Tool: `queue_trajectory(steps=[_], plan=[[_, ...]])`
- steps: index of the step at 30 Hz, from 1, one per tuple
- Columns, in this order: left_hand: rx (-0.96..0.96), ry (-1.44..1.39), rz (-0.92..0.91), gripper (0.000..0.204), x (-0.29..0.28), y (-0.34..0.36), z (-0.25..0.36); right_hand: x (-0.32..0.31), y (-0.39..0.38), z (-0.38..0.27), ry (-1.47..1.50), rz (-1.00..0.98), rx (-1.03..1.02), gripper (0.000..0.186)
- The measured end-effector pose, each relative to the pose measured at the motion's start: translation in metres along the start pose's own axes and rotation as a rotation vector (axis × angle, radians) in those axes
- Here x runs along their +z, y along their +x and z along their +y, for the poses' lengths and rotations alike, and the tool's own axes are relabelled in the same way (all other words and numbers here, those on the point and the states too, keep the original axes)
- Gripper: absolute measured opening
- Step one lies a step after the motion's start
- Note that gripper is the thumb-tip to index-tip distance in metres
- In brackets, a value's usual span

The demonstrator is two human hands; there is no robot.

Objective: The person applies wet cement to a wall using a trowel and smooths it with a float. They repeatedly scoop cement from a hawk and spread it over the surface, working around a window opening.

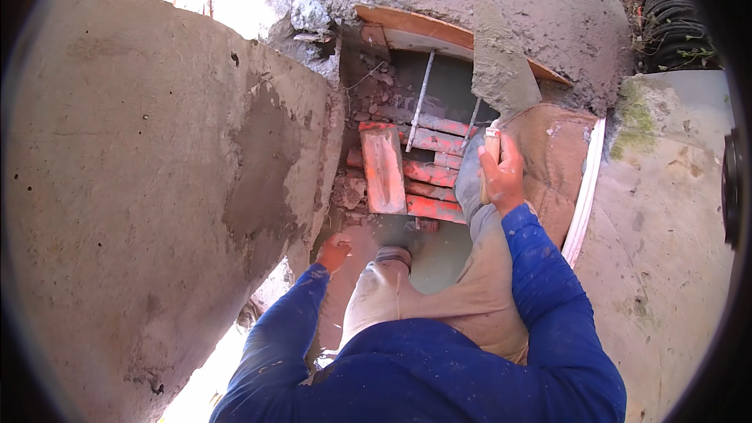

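My right hand (505, 168) is closed around the wooden handle of a trowel (505, 70), above my right knee. Its wide blade points away from me and is coated in grey mortar. Down at the left, my left hand (334, 251) is beside the foot of the concrete wall, fingers loosely apart, with nothing visible in it. An orange, mortar-smeared float (382, 168) lies across the left part of several orange pipes (433, 174). The pipes run crosswise through the pit in front of my legs.
A tall concrete wall (157, 188) bounds the pit at left, a concrete slab (666, 211) at right. Two thin metal bars (421, 102) slant over murky water (439, 262). A curved wooden board (423, 27) edges the far side. Coiled black hose (677, 19) lies far right.
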State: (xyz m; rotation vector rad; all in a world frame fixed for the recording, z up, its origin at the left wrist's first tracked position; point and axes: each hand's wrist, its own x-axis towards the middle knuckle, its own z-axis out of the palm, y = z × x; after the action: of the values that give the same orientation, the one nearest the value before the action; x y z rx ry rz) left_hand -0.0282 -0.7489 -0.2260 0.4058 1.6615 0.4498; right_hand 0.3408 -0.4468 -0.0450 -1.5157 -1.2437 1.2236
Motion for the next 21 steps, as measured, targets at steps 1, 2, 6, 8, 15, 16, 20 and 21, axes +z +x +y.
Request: queue_trajectory(steps=[1, 2, 6, 8, 15, 16, 20, 21], plan=[[-0.004, 0.024, -0.005, 0.031, 0.000, 0.001, 0.003, -0.001, -0.002, 0.007, 0.036, 0.002, 0.014, 0.021], [-0.008, 0.049, -0.008, 0.031, 0.000, 0.001, 0.004, 0.000, -0.005, 0.018, 0.072, 0.004, 0.027, 0.020], [-0.040, 0.090, -0.054, 0.027, -0.011, -0.007, 0.003, -0.003, -0.017, 0.039, -0.154, -0.059, 0.126, 0.018], [-0.054, 0.063, -0.058, 0.027, -0.017, -0.013, -0.011, -0.002, -0.023, 0.046, -0.161, -0.145, 0.310, 0.017], [0.069, 0.327, -0.240, 0.027, 0.002, -0.045, -0.102, 0.031, -0.012, 0.120, -0.202, -0.182, 0.661, 0.019], [0.111, 0.436, -0.223, 0.027, 0.013, -0.059, -0.103, 0.046, -0.004, 0.128, -0.230, -0.172, 0.637, 0.019], [0.179, 0.757, -0.193, 0.033, 0.066, -0.066, -0.105, 0.061, 0.060, 0.248, -0.456, -0.164, 0.460, 0.018], [0.264, 0.821, -0.167, 0.034, 0.074, -0.067, -0.111, 0.068, 0.074, 0.263, -0.429, -0.142, 0.478, 0.018]])
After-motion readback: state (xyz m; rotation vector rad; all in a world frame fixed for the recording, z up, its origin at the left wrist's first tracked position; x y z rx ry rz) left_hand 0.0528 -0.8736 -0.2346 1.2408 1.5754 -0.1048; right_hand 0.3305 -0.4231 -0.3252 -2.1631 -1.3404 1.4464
